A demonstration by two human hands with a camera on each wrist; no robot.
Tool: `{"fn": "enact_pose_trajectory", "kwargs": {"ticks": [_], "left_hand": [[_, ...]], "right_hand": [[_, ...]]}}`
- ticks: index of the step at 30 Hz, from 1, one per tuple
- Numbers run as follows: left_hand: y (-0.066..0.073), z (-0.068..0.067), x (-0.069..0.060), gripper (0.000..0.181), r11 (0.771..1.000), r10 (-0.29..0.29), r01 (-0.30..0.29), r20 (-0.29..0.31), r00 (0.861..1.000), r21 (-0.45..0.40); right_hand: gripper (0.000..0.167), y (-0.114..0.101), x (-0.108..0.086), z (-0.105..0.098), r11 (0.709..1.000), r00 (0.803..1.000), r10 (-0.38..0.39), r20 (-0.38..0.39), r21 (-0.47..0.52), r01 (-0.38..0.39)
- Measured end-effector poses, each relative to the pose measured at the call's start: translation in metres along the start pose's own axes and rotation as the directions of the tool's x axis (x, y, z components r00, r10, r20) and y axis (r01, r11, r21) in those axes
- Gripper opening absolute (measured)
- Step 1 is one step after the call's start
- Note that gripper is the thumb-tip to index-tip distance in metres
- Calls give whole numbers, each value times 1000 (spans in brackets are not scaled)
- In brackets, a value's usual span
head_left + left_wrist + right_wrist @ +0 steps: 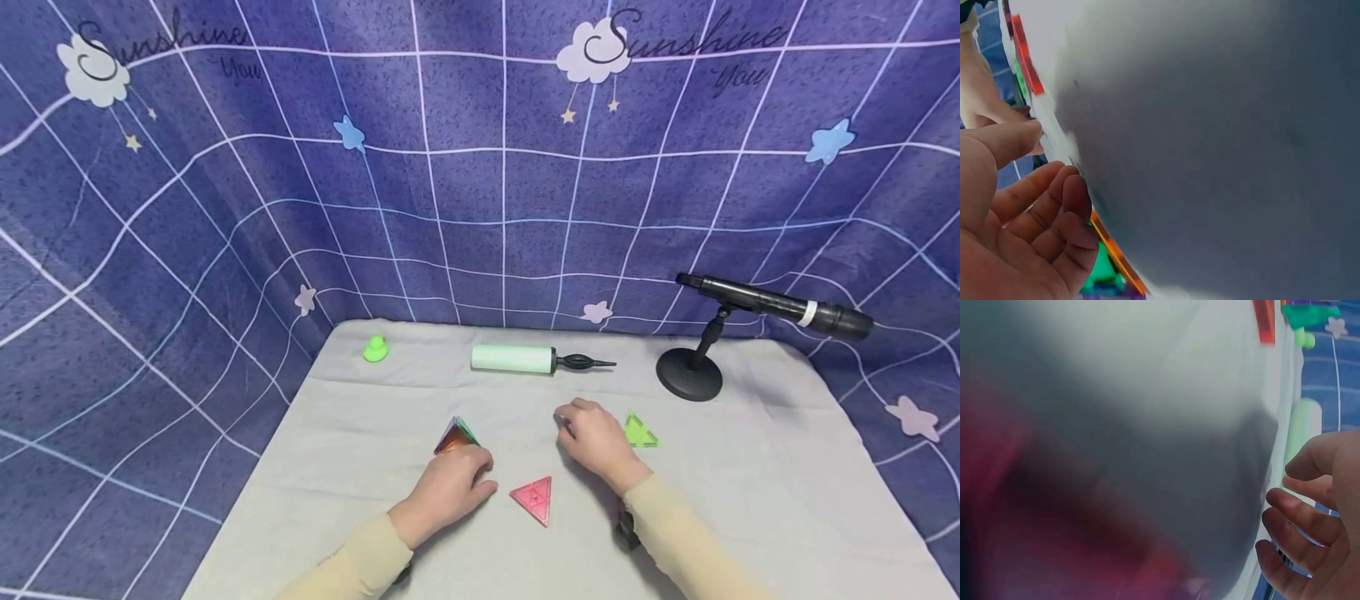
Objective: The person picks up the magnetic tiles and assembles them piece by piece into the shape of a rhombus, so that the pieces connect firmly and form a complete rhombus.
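Left of lower centre, the left hand (444, 487), fingers loosely bent and holding nothing, overlapped the multicoloured pyramid (457, 433); contact was unclear. The pink triangle (535, 499) lay at lower centre; right of centre, the right hand (596, 437), loosely curled, was empty beside the green triangle (638, 432).

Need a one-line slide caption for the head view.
Left hand and right hand flank a pink triangle on a pale cloth, green pump and microphone behind.
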State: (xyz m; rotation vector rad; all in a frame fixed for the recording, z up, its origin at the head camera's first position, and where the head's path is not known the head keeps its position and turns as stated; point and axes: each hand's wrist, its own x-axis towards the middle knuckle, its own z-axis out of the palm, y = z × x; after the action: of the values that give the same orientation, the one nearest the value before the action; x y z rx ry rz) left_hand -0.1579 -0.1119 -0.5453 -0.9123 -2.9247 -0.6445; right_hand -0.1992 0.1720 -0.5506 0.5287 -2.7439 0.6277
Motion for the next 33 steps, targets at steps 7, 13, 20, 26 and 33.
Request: {"fn": "enact_pose_trajectory", "kwargs": {"ticks": [7,13,20,26,33], "left_hand": [[14,8,4,30,998,58,-58,39,998,0],[24,14,5,28,994,105,-105,38,994,-7],[32,18,6,22,985,173,-172,28,985,-16],[35,22,8,20,984,177,-177,33,984,-20],[36,23,10,19,983,184,-184,33,982,-11]], "right_hand": [[28,36,-16,-14,999,996,-31,-82,-47,27],[32,56,-33,-24,997,994,18,-111,-68,-25],[35,69,-48,-32,997,993,56,-107,-49,-62],[38,74,-58,-38,995,993,89,-83,-29,-91],[44,79,-62,-42,996,996,76,-48,-33,-78]]}}
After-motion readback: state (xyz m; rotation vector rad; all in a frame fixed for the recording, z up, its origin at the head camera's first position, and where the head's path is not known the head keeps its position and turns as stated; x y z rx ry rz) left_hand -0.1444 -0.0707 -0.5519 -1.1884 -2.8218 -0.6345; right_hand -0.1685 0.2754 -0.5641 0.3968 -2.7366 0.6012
